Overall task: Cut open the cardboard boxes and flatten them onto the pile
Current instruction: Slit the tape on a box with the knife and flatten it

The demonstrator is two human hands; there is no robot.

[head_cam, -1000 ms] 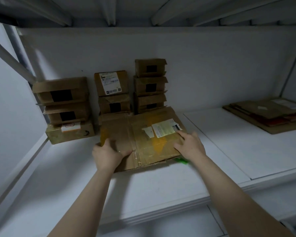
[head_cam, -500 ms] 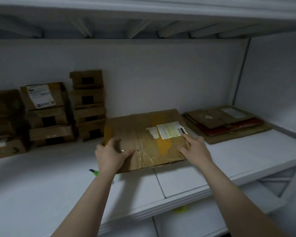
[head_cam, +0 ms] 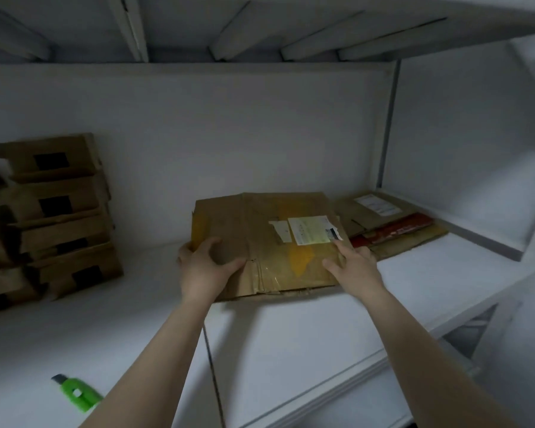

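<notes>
Holding the flattened box point(head_cam: 269, 242) between both hands, I have it lying on the shelf point(head_cam: 306, 335) just ahead of me. My left hand point(head_cam: 204, 267) grips its near left corner, thumb on top and fingers curled at the edge. My right hand point(head_cam: 352, 267) lies flat on the top face, fingers straight and spread, just below the white label point(head_cam: 311, 230).

This box looks cut and collapsed, so I judge that part done. It is not yet on the pile point(head_cam: 393, 230) of flat cardboard, which sits just beyond my right hand. Whether the box's far right corner touches the pile or overlaps it, I cannot tell.

Well off to the left of my left hand, a stack of boxes point(head_cam: 62, 217) stands in box shape, so much of the job is left. The green cutter point(head_cam: 78, 393) lies on the shelf beside my left forearm, in neither hand.
</notes>
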